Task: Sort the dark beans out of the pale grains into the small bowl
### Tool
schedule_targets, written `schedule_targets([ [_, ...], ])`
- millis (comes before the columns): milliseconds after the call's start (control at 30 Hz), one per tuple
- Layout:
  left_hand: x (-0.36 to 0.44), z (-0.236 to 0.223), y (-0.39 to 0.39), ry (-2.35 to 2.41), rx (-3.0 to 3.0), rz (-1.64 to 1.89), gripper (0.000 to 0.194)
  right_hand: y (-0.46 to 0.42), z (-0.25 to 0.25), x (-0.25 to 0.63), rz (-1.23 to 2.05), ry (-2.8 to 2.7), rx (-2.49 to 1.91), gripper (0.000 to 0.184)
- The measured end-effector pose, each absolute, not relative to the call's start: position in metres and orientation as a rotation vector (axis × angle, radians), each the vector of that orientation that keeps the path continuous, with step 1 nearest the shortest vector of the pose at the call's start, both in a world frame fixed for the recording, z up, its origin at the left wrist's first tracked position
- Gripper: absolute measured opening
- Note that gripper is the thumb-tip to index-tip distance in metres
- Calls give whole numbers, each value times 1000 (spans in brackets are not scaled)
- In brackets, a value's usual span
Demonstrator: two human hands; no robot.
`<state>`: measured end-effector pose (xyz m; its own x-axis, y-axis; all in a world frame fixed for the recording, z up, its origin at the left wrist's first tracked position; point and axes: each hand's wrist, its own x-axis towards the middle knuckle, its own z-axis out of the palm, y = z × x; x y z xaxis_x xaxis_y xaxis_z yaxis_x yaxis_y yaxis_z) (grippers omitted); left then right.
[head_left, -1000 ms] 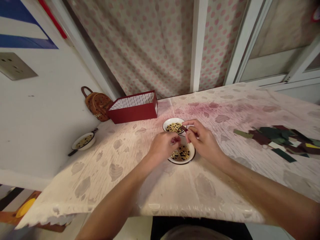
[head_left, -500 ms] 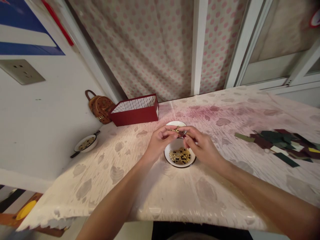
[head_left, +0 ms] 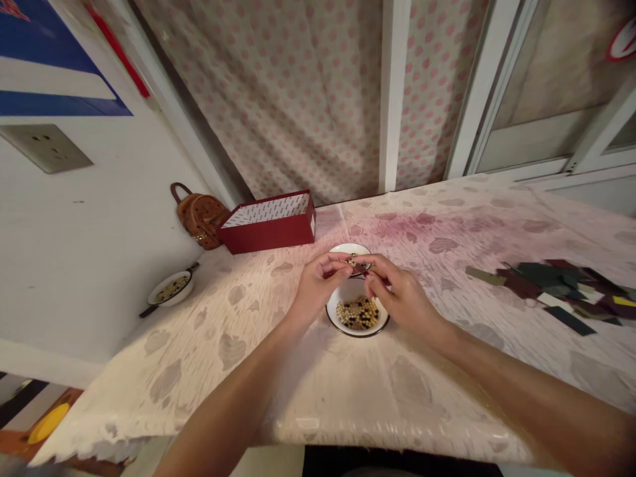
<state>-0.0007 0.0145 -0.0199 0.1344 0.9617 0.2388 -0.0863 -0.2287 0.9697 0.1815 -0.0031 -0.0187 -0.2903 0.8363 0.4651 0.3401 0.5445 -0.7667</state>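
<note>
A small dark-red piece (head_left: 360, 271), largely hidden by the fingers, is held above the rim of the far white enamel bowl (head_left: 342, 248). The right hand (head_left: 402, 295) pinches it, with thumb and forefinger pressed together. The left hand (head_left: 318, 285) is curled, its fingertips (head_left: 338, 263) just beside the piece; whether they grip it cannot be told. Both hands are over the near white enamel bowl (head_left: 356, 334), which touches the far bowl and holds mixed light and dark seeds (head_left: 358, 313). Behind, on a leaf-printed plastic table cover (head_left: 348, 391), stands an open red box (head_left: 268, 228) lined with patterned white. A brown studded backpack (head_left: 199, 216) lies beside it. Further left is a small handled enamel dish (head_left: 163, 297) of seeds. To the right lies a heap of coloured card strips (head_left: 561, 291).
</note>
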Motion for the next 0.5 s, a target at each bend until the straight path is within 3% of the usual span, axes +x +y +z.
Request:
schedule_targets([
  [200, -5, -23, 24, 1280, 1857, 1311, 16, -2, -17, 183, 626, -1819, -1045, 29],
  [500, 0, -9, -2, 1194, 2557, 575, 8, 1, -20, 184, 598, -1802, -1086, 28],
])
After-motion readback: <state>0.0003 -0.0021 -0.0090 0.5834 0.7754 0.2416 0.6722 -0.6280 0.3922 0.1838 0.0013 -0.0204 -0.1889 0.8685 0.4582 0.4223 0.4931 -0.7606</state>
